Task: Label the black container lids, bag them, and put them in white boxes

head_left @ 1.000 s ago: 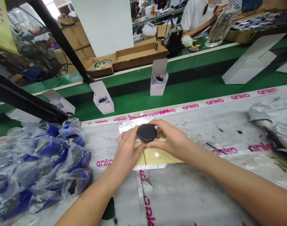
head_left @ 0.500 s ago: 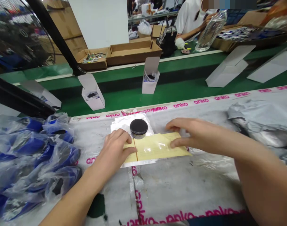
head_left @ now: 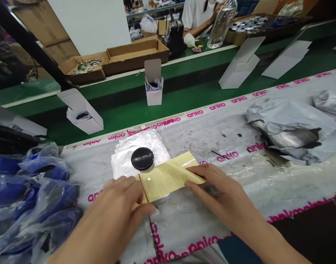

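A pale yellow printed sheet (head_left: 165, 178), shiny in places and with a brown line near its left end, is stretched between my two hands. My left hand (head_left: 120, 200) pinches its left end, fingers on top and thumb at the near edge. My right hand (head_left: 216, 189) grips the right end between thumb and fingers, and the sheet is bent up there. Just beyond the sheet is a round black lid-like disc (head_left: 142, 158), resting on a stack of white plastic bags (head_left: 123, 150). The sheet hides part of that stack.
Blue items in clear bags (head_left: 46, 190) are heaped at left. Open white boxes (head_left: 154, 96) stand along the green conveyor belt (head_left: 123, 106). A torn grey plastic bag (head_left: 300, 124) lies at right. Across the belt are cardboard trays (head_left: 137, 55) and a person (head_left: 195, 18) near a clear bottle (head_left: 221, 25).
The view has shifted to the right. My hands and the yellow sheet have come nearer, and the sheet's right end is now bent upward in my right hand.
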### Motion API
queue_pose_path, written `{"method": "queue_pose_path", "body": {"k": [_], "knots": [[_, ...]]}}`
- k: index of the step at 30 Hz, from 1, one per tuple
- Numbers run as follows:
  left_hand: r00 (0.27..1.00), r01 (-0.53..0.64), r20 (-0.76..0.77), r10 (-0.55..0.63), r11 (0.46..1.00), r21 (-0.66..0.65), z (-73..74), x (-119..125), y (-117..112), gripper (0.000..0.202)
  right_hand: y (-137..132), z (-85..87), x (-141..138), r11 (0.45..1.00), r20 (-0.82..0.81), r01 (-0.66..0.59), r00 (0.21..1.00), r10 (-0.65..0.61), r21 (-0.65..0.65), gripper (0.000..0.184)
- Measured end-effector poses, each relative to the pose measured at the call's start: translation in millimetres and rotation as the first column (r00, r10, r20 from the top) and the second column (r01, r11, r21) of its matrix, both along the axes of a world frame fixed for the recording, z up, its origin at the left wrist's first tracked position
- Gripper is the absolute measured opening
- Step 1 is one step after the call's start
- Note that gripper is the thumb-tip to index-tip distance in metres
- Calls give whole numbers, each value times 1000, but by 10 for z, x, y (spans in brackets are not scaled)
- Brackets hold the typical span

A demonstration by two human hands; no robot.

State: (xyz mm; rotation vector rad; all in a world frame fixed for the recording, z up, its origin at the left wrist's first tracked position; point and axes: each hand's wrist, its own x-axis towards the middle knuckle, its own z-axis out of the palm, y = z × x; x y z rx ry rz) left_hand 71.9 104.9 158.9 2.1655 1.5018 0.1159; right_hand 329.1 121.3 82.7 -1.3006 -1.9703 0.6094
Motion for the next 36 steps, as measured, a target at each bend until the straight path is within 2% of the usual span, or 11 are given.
{"method": "queue_pose_path", "body": {"k": [1, 3, 5, 9, 11, 14, 16, 18, 22, 28, 36], "knots": [[994, 63, 89, -68, 997, 53, 3, 72, -35, 6, -6, 18, -11, 1000, -28, 9, 1000, -9, -14, 19], [962, 127, 211, -176, 966, 226, -70, 237, -54, 25, -12, 66, -15, 997, -91, 3, 996, -10, -71, 21], [931, 117, 284, -231, 923, 365, -226, 387, -6, 42, -17, 115, -6, 986, -156, -38, 988, 13, -160, 18], [859, 41, 473, -197, 947, 320, -541, 508, 135, 49, -1, 167, 16, 951, -221, -129, 973, 66, -282, 17], [857, -7, 494, -145, 956, 293, -608, 507, 159, 46, 13, 171, 14, 960, -181, -145, 978, 103, -241, 17], [868, -20, 481, -125, 958, 286, -614, 505, 147, 39, 18, 178, -11, 994, -46, -107, 993, 107, 1, 19], [866, -19, 487, -118, 963, 267, -598, 513, 136, 36, 11, 190, -35, 981, 28, -124, 992, 121, 150, 21], [858, -24, 502, -111, 967, 254, -591, 525, 135, 34, 7, 204, -55, 962, 74, -169, 985, 156, 217, 22], [854, -38, 513, -87, 973, 228, -616, 547, 160, 24, 12, 214, -58, 944, 135, -203, 976, 172, 261, 21], [862, 29, 484, -153, 967, 254, -671, 559, 194, 21, -2, 196, -6, 930, 155, -224, 970, 185, 290, 25], [881, 26, 448, -149, 963, 269, -705, 615, 195, 22, -25, 91, 89, 967, 156, -200, 972, 176, 160, 26]]}}
